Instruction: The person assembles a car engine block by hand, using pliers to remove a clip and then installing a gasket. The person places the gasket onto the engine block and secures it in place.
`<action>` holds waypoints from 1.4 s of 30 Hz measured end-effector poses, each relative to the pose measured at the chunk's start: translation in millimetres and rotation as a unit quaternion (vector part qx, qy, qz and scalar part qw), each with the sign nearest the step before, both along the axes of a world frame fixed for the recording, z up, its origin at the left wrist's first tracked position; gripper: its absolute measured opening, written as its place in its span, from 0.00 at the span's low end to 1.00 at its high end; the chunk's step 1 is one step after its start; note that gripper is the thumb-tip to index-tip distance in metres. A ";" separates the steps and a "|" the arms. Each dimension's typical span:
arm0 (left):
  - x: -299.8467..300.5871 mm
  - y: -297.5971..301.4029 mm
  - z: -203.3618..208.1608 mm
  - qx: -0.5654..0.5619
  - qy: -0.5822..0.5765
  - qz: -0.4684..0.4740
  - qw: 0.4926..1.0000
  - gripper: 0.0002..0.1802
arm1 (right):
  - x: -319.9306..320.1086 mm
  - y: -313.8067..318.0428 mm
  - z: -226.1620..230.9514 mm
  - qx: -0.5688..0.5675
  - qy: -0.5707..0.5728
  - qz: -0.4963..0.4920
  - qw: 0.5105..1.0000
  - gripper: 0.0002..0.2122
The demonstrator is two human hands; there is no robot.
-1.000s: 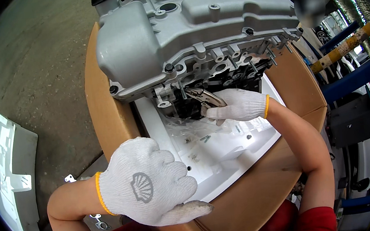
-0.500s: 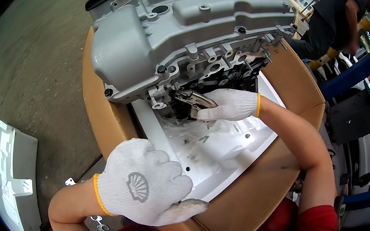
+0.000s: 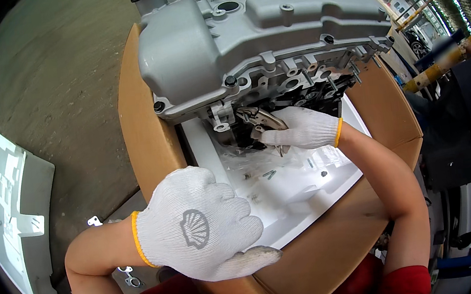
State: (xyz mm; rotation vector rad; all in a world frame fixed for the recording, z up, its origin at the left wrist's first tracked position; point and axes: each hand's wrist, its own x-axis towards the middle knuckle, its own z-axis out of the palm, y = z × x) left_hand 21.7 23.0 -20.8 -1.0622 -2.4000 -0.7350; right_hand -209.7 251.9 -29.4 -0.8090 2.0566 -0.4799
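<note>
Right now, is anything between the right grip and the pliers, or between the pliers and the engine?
Nothing visible: the right grip holds the pliers, and no obstacle shows between them and the engine. Whether their tip touches it, I can't tell.

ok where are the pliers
In the head view, just right of centre, the pliers are in the right hand, below the engine's grey cover.

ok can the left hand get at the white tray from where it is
Probably yes: in this view the left hand overlaps the near left part of the white tray, and nothing visible blocks it. The right hand, holding pliers, is up by the engine. Depth is hard to judge.
</note>
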 end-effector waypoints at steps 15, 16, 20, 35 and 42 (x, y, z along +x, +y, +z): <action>-2.5 -0.9 0.9 0.059 0.010 -0.004 0.998 0.29 | -3.7 -11.5 4.9 0.061 0.180 0.026 0.981 0.30; -1.8 -0.9 -0.3 0.058 0.013 -0.001 0.998 0.30 | -2.5 -9.7 -7.7 0.042 0.208 0.022 0.977 0.30; -1.3 -0.9 -1.4 0.049 0.009 -0.003 0.999 0.30 | 5.0 -7.1 -34.1 -0.055 0.217 -0.023 0.974 0.28; -1.6 -2.7 -1.6 0.043 0.009 -0.008 0.999 0.31 | 10.0 -22.9 -6.7 0.053 0.203 -0.008 0.978 0.27; -3.9 1.0 -7.8 0.074 0.056 -0.001 0.996 0.31 | 12.7 -12.1 -26.7 -0.028 0.275 -0.029 0.961 0.25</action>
